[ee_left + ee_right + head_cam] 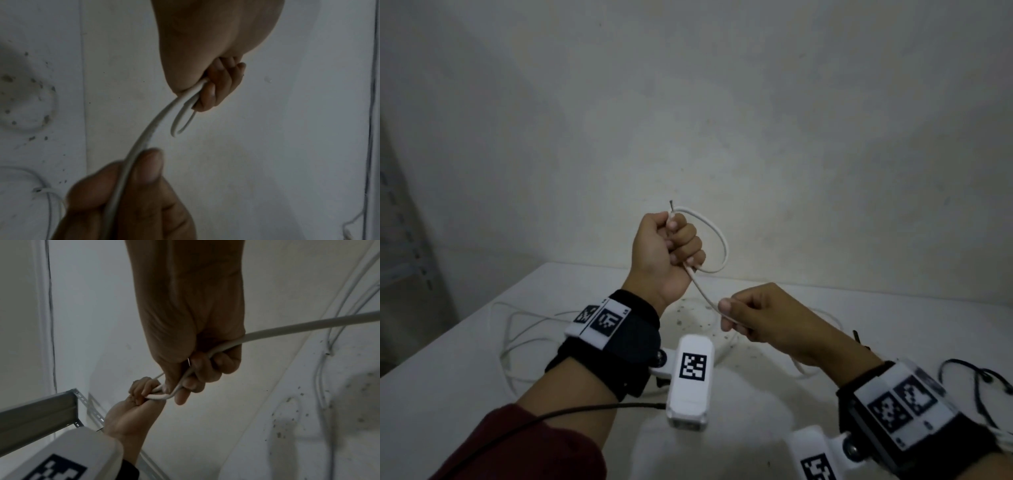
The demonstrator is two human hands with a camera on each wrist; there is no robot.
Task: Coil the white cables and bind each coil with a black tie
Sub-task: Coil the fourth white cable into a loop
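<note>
Sleeve (524, 445) and wrist bands (616, 339) fill the near edge of the head view. Left of centre, slack cable (517, 329) is seen lying loose on the table (448, 377). Above it, the left hand (664, 253) is raised in a fist, its fingers curled tight round the cable's bare-tipped end and the first loop (717, 240), which arcs out to the right of the knuckles. From the fist, the cable runs down and right to the right hand (767, 318), where it is pinched between thumb and curled fingers. Further right, black ties (976, 380) are seen lying on the table, apparently untouched.

Coiling is judged to be at its start: one loop is made, and most of the cable is not yet gathered. Next, a fresh length would need to be fed up by the right hand and laid into the left fist beside the first loop, without the end being let slip.

Only in the left wrist view are two strands seen pressed side by side under the left fingers (213, 91). Only in the right wrist view is a metal shelf (41, 410) shown.
</note>
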